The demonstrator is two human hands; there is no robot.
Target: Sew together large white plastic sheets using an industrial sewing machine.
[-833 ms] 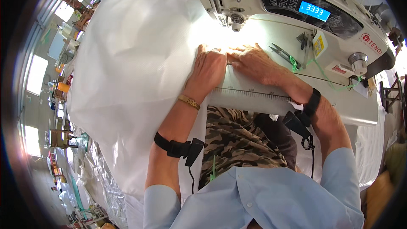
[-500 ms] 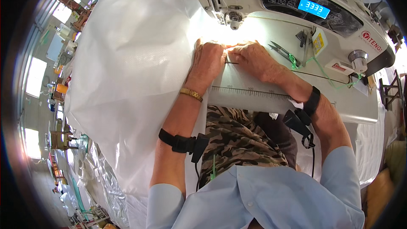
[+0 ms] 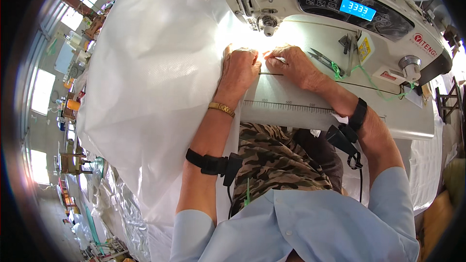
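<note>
A large white woven plastic sheet (image 3: 150,77) drapes over the left side of the sewing machine's table and down beside my left arm. My left hand (image 3: 240,68) lies at the sheet's right edge, just below the machine head, with its fingers curled closed on it. To its right, my right hand (image 3: 295,67) is bent in a pinch, thumb against fingers, its tips close to the left hand's. Bright lamp glare hides what those tips hold. Above both hands is the presser and needle area of the white sewing machine (image 3: 286,5).
Right of my right hand lie thread snips (image 3: 324,60) with green thread (image 3: 381,92) trailing from them. A ruler scale (image 3: 281,106) runs along the table's front. The machine's arm with a lit blue display (image 3: 358,9) spans the upper right. Crumpled clear plastic (image 3: 131,223) lies at lower left.
My right hand's fingers have drawn up into a higher pinch, and the gap between the hands has widened slightly. My left hand stays nearly in place on the sheet.
</note>
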